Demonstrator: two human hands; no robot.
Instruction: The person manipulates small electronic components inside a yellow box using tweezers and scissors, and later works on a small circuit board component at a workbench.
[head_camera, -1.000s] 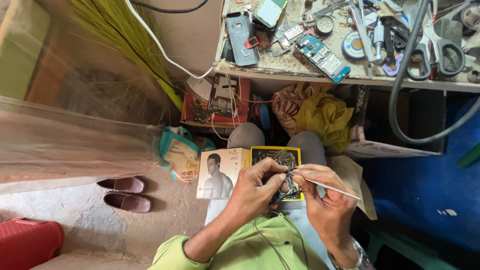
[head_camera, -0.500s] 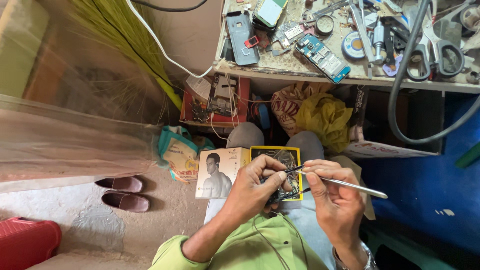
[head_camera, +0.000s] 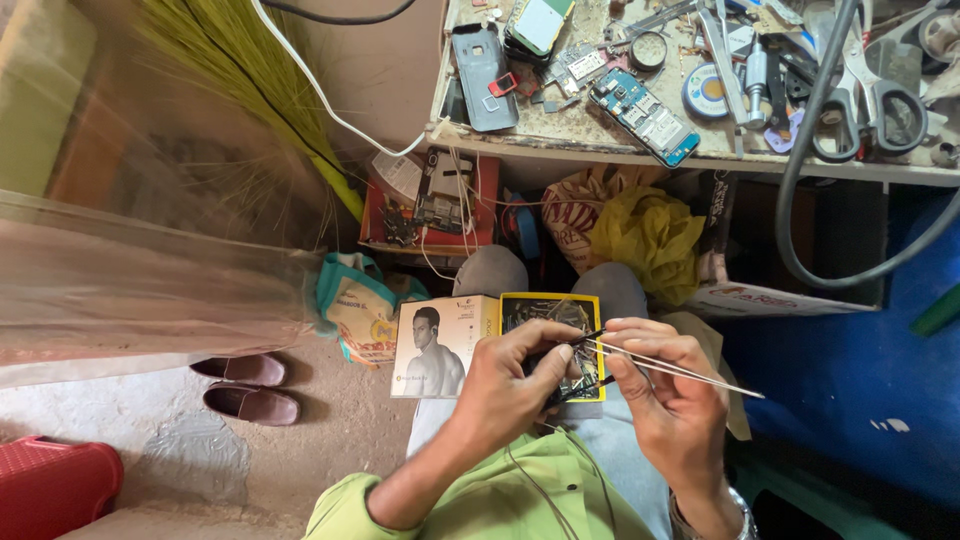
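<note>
Tweezers (head_camera: 670, 368) pinched in right hand (head_camera: 672, 410)

Thin silver metal tweezers (head_camera: 680, 368) lie nearly level, tips pointing left toward a small dark part (head_camera: 578, 372) that is too small to make out, both above the open yellow-rimmed cardboard box of tiny parts (head_camera: 552, 312) resting on the lap.

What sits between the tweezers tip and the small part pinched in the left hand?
Nothing visible. The right hand holds the tweezers with the tip right at the small dark part pinched by the left hand, above the open yellow box.
</note>
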